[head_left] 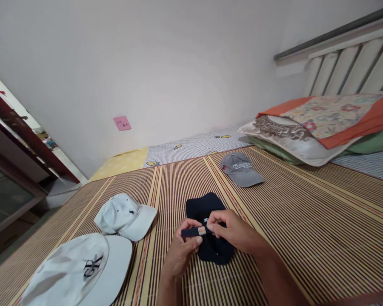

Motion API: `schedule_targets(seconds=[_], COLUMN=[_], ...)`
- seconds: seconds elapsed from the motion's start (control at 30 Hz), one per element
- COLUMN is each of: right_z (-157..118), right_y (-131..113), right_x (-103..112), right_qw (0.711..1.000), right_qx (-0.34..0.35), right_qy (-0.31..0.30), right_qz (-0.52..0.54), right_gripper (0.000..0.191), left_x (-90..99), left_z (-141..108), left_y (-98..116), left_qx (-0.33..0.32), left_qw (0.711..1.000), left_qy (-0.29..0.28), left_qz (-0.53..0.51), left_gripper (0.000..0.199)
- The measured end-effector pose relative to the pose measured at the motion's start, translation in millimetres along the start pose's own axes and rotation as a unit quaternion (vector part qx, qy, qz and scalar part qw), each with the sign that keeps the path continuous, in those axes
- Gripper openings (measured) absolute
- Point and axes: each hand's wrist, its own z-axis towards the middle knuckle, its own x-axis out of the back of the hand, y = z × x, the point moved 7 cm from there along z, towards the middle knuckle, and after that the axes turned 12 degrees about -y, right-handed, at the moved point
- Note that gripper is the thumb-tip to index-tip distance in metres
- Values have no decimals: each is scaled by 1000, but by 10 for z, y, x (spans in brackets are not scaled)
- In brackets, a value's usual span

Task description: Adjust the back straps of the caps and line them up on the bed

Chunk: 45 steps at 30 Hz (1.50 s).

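Note:
A dark navy baseball cap (204,204) lies on the striped bamboo mat (293,221) in front of me, its back strap lifted toward me. My left hand (183,244) pinches the strap's loose end between thumb and fingers. At the light-coloured buckle on that strap, my right hand (228,227) has its thumb and fingertips closed on the band. Two white caps lie to the left: one with a small dark emblem (124,214), and a larger one with dark letters (79,267) nearer me. Farther back on the mat is a grey cap (241,169) with white lettering.
Stacked pillows (306,131) with an orange-edged floral cover lie at the back right, below a white radiator (354,63). A pink note (122,123) is stuck to the wall behind the mat. To the left stands a dark wooden door frame (28,131).

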Motion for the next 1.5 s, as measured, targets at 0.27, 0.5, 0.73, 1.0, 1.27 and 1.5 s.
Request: schedule_targets(seconds=[0.27, 0.5, 0.73, 1.0, 1.27, 1.5], right_z=[-7, -10, -18, -15, -48, -40], right_y=[1, -80, -49, 18, -67, -84], right_x=[-42, -27, 16, 11, 1, 2], right_qw=[1000, 1000, 1000, 1000, 1000, 1000], right_qx=[0, -16, -11, -5, -9, -7], right_qy=[-10, -9, -6, 1, -15, -7], right_qz=[-1, -20, -7, -7, -5, -9], right_gripper=[18, 19, 16, 18, 18, 18], left_x=[8, 2, -9, 44, 44, 71], left_z=[1, 19, -2, 26, 9, 13], left_y=[-78, -105, -17, -85, -65, -41], left_qx=[17, 32, 12, 13, 13, -7], left_qw=[999, 999, 999, 998, 999, 999], left_qy=[18, 20, 13, 53, 39, 52], left_qz=[-23, -37, -49, -13, -15, -16], left_gripper=[36, 38, 51, 45, 42, 47])
